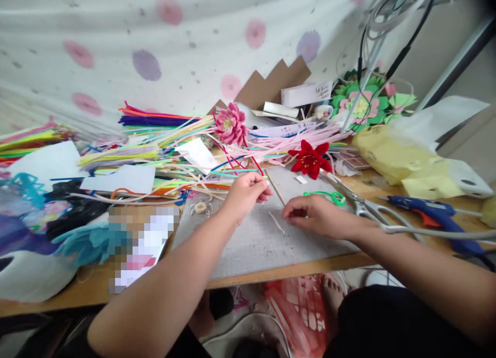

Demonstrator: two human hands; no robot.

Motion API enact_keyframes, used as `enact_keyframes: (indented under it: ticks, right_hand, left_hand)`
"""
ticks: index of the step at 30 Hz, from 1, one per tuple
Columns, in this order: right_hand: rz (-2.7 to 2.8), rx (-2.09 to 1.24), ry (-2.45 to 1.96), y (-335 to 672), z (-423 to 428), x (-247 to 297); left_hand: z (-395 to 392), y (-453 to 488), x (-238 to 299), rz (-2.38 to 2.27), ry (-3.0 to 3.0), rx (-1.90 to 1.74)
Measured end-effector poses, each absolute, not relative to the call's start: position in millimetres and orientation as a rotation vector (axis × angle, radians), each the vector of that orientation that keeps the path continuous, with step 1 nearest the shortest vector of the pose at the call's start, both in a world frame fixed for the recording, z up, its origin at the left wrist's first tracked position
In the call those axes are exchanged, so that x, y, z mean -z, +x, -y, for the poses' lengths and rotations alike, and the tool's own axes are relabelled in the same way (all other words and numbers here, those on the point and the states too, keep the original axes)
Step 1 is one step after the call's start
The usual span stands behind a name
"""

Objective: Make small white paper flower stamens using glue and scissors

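Observation:
My left hand (248, 193) is closed in a pinch above the grey mat (240, 254). A tiny pale bit shows at its fingertips, too small to name. My right hand (320, 216) rests low over the mat with its fingers curled together; what they hold, if anything, is hidden. A thin tan stick (275, 186) runs up and away from the right fingertips, and whether they touch it I cannot tell. Short white strips (277, 222) lie on the mat between the hands. Beyond the right hand are green-handled small scissors or snips (335, 197) and a red pipe-cleaner flower (311, 159).
Large silver scissors (372, 208) and a blue glue gun (422, 205) lie on the right. Bundles of coloured pipe cleaners (155, 115) and a pink flower (231, 124) line the back. A blurred phone-like object (145, 249) is left of the mat. Yellow plastic packaging (399, 154) sits far right.

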State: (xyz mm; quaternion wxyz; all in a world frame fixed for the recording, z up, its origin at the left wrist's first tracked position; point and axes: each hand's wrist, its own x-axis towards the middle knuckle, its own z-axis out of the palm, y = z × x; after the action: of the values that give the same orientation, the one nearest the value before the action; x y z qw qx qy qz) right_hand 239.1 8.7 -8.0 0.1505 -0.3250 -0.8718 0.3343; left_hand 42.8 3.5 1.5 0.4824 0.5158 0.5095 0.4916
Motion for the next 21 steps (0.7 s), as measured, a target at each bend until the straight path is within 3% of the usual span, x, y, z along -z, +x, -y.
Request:
enact_keyframes:
  ticks: [4,12,21]
  right_hand:
    - [2.385,-1.112,-0.973,239.4,-18.1,13.6]
    - [1.682,-1.808,-0.686,224.5,-28.1,15.1]
    - [1.592,-1.786,-0.608,214.7,-22.4,12.0]
  left_hand:
    - [-7.7,48.1,18.9,-1.235,1.242,-1.173]
    - [3.6,39.4,18.4,-1.089,1.226,-1.114]
    - [10.8,36.9,17.9,-0.795,1.061,-1.089]
